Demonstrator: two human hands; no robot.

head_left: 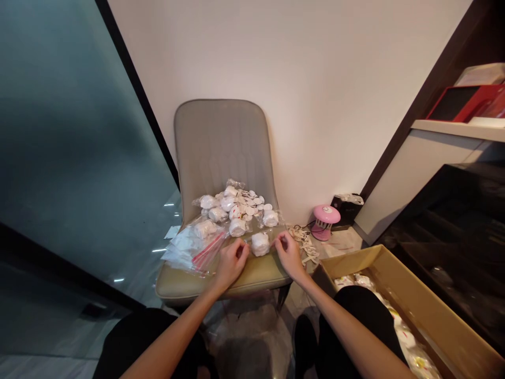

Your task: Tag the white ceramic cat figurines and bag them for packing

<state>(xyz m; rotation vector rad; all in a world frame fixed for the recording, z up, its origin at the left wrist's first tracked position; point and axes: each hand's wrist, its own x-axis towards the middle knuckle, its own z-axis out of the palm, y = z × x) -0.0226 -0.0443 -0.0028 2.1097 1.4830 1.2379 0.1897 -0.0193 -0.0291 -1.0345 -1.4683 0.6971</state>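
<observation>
On the seat of a beige chair point(221, 147) lies a heap of small white round items point(239, 205), some in clear bags. My left hand point(231, 260) and my right hand point(289, 254) are both closed in a pinch on the two ends of a clear bag with a white round item point(260, 243) inside, near the seat's front edge. A stack of empty clear zip bags with red strips point(193, 247) lies on the seat just left of my left hand.
A cardboard box point(414, 295) with packed bags stands on the floor at the right. A pink mushroom-shaped object point(325, 221) and a dark box point(345, 209) sit by the wall. Loose tags point(303, 239) lie on the floor. Glass wall at left, shelves at right.
</observation>
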